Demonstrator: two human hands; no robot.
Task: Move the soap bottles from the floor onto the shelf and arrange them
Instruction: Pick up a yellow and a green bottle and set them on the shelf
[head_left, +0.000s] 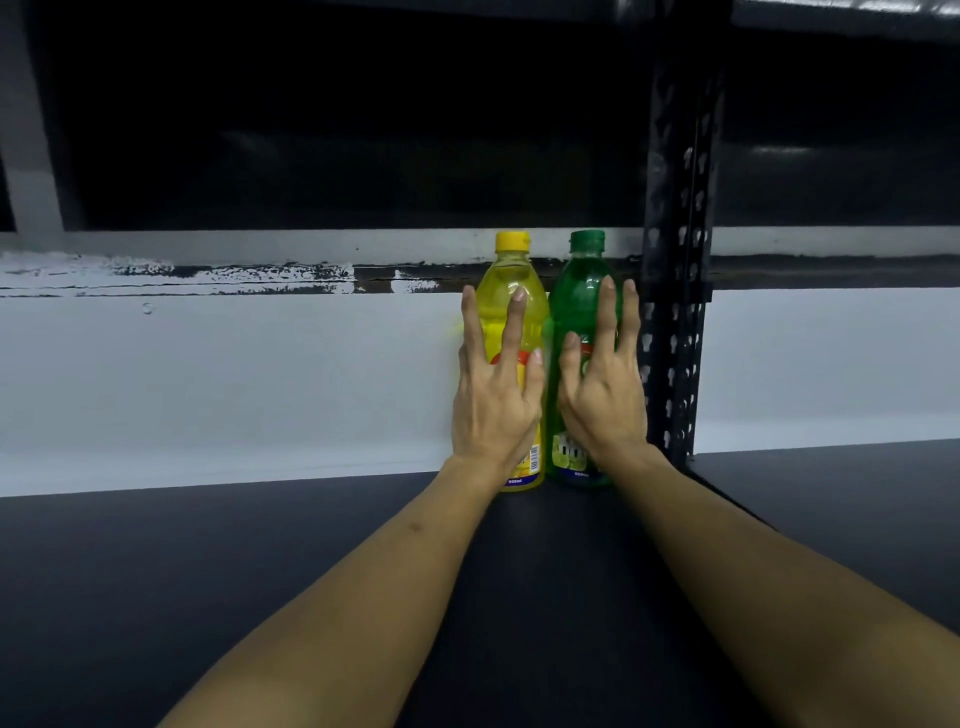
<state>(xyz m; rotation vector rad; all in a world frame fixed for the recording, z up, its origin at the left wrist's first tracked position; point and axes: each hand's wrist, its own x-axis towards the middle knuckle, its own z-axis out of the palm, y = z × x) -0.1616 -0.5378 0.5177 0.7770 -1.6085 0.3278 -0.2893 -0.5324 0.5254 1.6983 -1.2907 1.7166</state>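
Two soap bottles stand upright side by side at the back of the dark shelf board (260, 571), against the white wall. The yellow bottle (511, 280) with a yellow cap is on the left, the green bottle (584, 291) with a green cap on the right, and they touch or nearly touch. My left hand (493, 395) lies with straight, spread fingers against the front of the yellow bottle. My right hand (602, 389) lies the same way against the green bottle. Both hands hide most of the labels.
A black perforated shelf post (675, 260) rises just right of the green bottle. The white wall (208, 384) closes the back of the shelf. A dark upper shelf (831, 15) hangs overhead. The shelf board extends far to the left and continues right of the post.
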